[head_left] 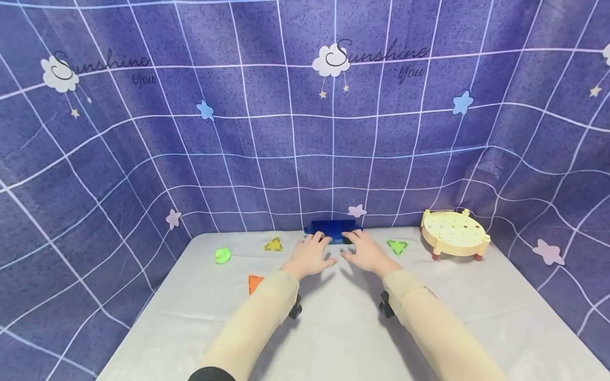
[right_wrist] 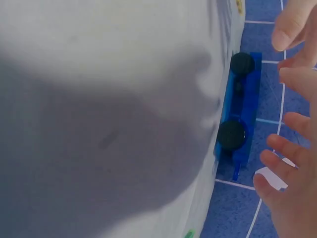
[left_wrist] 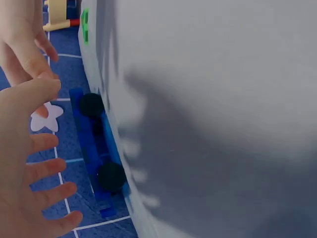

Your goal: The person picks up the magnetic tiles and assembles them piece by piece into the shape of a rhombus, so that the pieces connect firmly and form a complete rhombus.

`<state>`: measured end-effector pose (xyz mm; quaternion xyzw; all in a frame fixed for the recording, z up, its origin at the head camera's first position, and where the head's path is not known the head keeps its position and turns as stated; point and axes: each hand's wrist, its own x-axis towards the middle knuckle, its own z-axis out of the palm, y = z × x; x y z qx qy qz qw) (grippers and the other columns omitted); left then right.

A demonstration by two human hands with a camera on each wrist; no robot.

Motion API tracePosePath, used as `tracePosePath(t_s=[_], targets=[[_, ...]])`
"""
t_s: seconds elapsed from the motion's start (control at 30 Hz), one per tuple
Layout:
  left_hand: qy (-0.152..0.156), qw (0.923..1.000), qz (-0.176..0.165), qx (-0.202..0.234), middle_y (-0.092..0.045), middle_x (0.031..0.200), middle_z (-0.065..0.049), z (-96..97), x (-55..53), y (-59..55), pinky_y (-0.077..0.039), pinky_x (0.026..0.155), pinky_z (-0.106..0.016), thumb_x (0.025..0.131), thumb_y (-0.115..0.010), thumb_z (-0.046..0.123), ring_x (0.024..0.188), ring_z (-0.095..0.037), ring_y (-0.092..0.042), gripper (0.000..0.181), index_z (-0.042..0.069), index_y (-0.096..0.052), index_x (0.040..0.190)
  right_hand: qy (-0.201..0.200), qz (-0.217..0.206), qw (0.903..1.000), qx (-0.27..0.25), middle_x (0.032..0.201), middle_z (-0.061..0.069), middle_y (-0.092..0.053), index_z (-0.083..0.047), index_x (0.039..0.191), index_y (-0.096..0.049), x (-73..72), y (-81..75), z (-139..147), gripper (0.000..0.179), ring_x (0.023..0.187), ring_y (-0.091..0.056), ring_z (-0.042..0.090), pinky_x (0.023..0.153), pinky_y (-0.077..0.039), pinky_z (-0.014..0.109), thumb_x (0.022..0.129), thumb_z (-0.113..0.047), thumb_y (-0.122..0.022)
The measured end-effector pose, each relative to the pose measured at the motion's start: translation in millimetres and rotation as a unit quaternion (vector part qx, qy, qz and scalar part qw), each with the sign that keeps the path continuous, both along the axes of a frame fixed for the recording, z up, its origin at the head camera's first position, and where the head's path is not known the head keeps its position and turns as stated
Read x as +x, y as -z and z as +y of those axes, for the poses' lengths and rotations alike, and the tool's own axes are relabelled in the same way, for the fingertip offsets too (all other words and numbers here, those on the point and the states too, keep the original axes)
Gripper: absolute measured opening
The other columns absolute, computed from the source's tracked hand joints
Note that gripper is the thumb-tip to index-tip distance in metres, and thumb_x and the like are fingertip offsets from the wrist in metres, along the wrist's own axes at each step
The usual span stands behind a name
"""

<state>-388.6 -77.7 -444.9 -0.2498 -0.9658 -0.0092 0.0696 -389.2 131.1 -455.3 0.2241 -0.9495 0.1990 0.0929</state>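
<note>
A blue toy wagon [head_left: 334, 228] with black wheels [left_wrist: 111, 176] stands at the back edge of the table, against the patterned cloth. My left hand [head_left: 310, 255] hovers in front of its left end, fingers spread and holding nothing. On the other side, my right hand [head_left: 367, 251] reaches toward the right end, its fingers also apart and relaxed. Both wrist views show a gap between the fingers and the wagon [right_wrist: 251, 109], though the head view cannot tell how wide it is. Shadows of the hands fall on the white table top [head_left: 338, 328].
Left of the hands lie a green toy duck [head_left: 222, 255], a yellow triangle tile [head_left: 274, 244] and an orange tile [head_left: 254, 283], partly hidden by the left sleeve. Rightward are a green triangle tile [head_left: 397, 247] and a cream round toy stand on legs [head_left: 455, 233]. Purple cloth [head_left: 267, 132] hangs around.
</note>
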Motion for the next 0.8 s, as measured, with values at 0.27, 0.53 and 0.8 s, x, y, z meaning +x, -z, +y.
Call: tracePosePath(t_s=[0.27,0.53,0.8], targets=[[0.004,0.9999,-0.011,0.008,-0.046,0.151,-0.011,-8.6,14.1,14.7,-0.045,0.102,-0.057,0.096,-0.062,0.055,0.136,-0.034,-0.047,0.071,0.013,-0.048,0.151,-0.040,-0.014,0.9990,-0.011,0.149,0.027,-0.047,0.000,0.149,-0.047,10.7,8.3,-3,0.063,0.137,-0.043,0.045,0.112,-0.034,0.060,0.096,-0.029,-0.066],[0.017,0.9996,-0.020,0.011,-0.053,0.146,-0.009,-23.3,40.5,19.0,-0.046,0.102,-0.055,0.096,-0.065,0.050,0.133,-0.032,-0.050,0.063,0.013,-0.054,0.146,-0.075,-0.033,0.9965,-0.016,0.151,0.025,-0.046,-0.001,0.150,-0.047,32.1,8.9,-11,0.065,0.138,-0.044,0.044,0.112,-0.033,0.060,0.096,-0.029,-0.069],[0.059,0.9981,-0.004,0.020,-0.058,0.139,-0.009,-47.3,65.6,23.7,-0.050,0.098,-0.052,0.094,-0.069,0.044,0.127,-0.031,-0.055,0.056,0.010,-0.061,0.138,-0.119,-0.025,0.9924,-0.018,0.148,0.022,-0.050,-0.002,0.150,-0.046,53.7,9.6,-23,0.065,0.136,-0.047,0.041,0.112,-0.035,0.057,0.095,-0.028,-0.070]])
